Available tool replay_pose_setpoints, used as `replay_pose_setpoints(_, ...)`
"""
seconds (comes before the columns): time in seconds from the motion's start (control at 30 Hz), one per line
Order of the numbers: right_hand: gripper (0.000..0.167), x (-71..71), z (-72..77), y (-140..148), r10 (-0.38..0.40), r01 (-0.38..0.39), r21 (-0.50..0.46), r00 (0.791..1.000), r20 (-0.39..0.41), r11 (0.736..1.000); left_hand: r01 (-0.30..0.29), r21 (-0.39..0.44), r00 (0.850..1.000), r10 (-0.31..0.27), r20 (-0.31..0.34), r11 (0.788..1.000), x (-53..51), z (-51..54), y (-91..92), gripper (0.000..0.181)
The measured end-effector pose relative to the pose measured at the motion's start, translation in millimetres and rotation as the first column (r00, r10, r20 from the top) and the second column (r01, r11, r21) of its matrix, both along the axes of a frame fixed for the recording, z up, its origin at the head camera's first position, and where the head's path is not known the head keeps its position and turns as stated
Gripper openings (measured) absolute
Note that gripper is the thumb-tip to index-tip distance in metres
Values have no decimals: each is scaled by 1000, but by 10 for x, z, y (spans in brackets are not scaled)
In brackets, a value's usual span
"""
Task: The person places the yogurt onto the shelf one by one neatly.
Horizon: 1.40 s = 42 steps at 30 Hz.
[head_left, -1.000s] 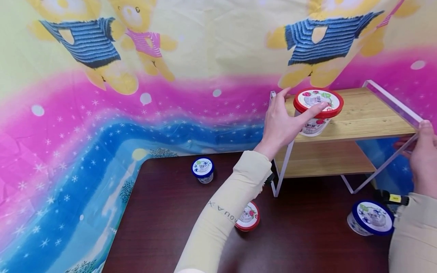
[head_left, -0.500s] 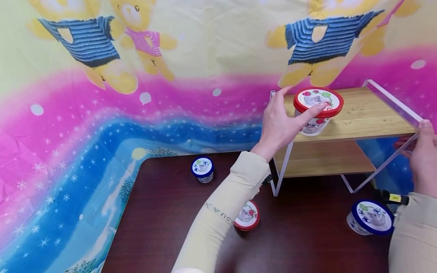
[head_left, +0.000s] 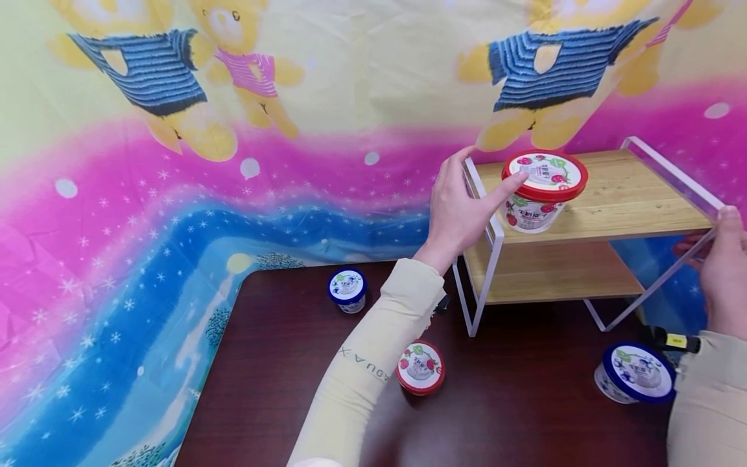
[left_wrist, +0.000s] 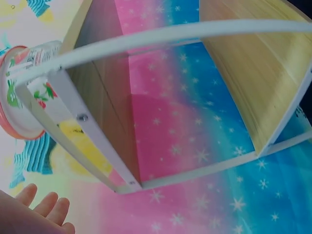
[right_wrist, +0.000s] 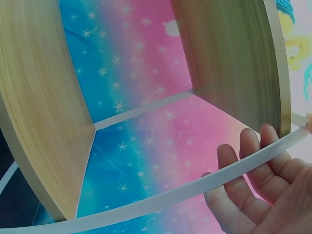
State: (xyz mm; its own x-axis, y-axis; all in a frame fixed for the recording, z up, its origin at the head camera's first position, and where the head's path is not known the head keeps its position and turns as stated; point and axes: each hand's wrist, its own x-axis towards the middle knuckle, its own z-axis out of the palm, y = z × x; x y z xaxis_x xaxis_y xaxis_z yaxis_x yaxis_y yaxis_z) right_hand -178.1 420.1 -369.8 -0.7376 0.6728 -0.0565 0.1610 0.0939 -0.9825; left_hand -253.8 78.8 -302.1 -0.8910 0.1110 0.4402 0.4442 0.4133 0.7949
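Observation:
A tub with a red lid and strawberry print [head_left: 544, 185] stands upright on the upper board of a two-tier wooden shelf [head_left: 630, 194] with a white metal frame. My left hand [head_left: 458, 204] is beside the shelf's left end, fingers spread. Its thumb overlaps the lid's edge in the head view; whether it touches cannot be told. The left wrist view shows the fingers [left_wrist: 46, 207] apart from the tub. At the shelf's right end, my right hand [head_left: 726, 272] holds the white frame, the fingers [right_wrist: 253, 161] curled round the bar in the right wrist view.
On the dark table [head_left: 262, 389] stand a blue-lidded tub [head_left: 347, 288] at the back, a red-lidded tub [head_left: 420, 368] by the left forearm, and another blue-lidded tub [head_left: 636, 373] near the right sleeve. A printed bear cloth [head_left: 350, 97] hangs behind.
My left hand has let go of the red-lidded tub and drawn back leftward, baring more of the tub and shelf frame. The tub and right hand stay put.

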Motion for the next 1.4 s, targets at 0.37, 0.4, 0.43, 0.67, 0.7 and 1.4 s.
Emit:
replay_pose_setpoints(0.37,53,13,11,-40,9,-9,8,999,33,1000,-57,58,998,57,3,997,-141,-81,-275,84)
replay_pose_setpoints(0.4,53,15,11,-41,9,-10,7,999,37,1000,-63,62,998,63,5,996,-148,-93,-304,84)
replay_pose_setpoints(0.43,53,16,9,-40,11,-11,8,999,41,1000,-70,65,998,71,0,995,-160,-108,-333,84)
replay_pose_setpoints(0.67,49,7,-53,18,55,-56,95,998,9,994,-106,85,994,107,-8,991,-245,-249,-552,83)
replay_pose_setpoints(0.7,48,5,-60,24,60,-60,108,998,9,992,-114,84,993,115,-4,990,-261,-272,-588,83)
replay_pose_setpoints(1.4,51,11,-105,31,71,-74,169,997,28,983,-232,84,970,223,100,969,-395,-637,-1265,83)
